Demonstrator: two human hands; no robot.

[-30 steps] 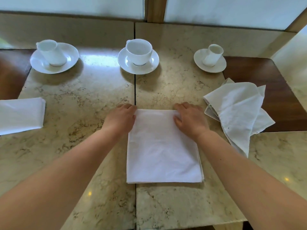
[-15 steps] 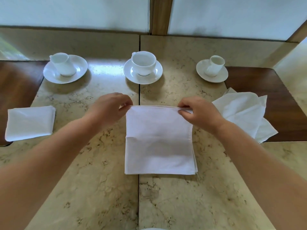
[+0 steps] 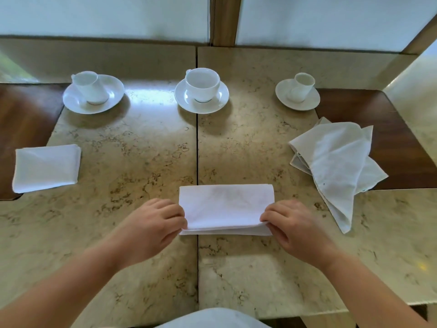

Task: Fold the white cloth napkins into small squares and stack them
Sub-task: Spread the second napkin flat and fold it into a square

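marble table (image 3: 142, 162) | wood corners | pale wall panels behind

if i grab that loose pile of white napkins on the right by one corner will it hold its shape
Probably not. The loose pile of white cloth napkins lies crumpled, corners drooping flat on the marble table, so it looks floppy. Its layers seem merely draped over each other, so they would likely slide apart.

white napkin (image 3: 225, 204), beige veined marble table (image 3: 132, 162), white cups (image 3: 202, 82).
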